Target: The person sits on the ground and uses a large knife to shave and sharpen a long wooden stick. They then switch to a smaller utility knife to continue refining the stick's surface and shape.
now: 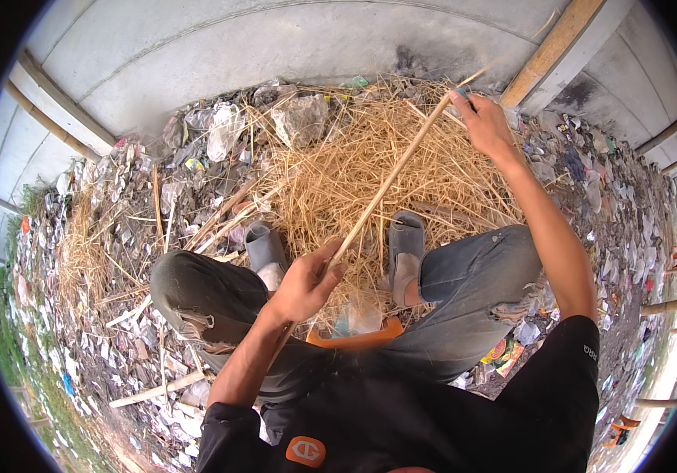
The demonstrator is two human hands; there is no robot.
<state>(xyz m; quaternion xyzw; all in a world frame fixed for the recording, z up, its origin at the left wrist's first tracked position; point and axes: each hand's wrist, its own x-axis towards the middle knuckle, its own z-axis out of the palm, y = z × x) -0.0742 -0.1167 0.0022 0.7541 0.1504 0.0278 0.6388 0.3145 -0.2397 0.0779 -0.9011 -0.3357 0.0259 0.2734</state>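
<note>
A long, pale bamboo strip [393, 175] runs slantwise across the view, from between my knees up to the far right. My left hand [307, 285] is closed round its lower part, thumb along the strip. At the far end my right hand [482, 124] is closed on a small dark-and-teal tool [463, 94], mostly hidden by the fingers and pressed against the strip. A thin curled sliver [476, 76] stands off the strip's tip there. Below lies a wide heap of straw-coloured shavings [346, 185].
I sit on a low orange stool [354, 339], with grey slippers [266, 246] on my feet. Scattered plastic litter [137, 229] covers the ground. A pale panel wall [291, 39] with a bamboo post [551, 51] stands ahead. Loose bamboo pieces [161, 388] lie left.
</note>
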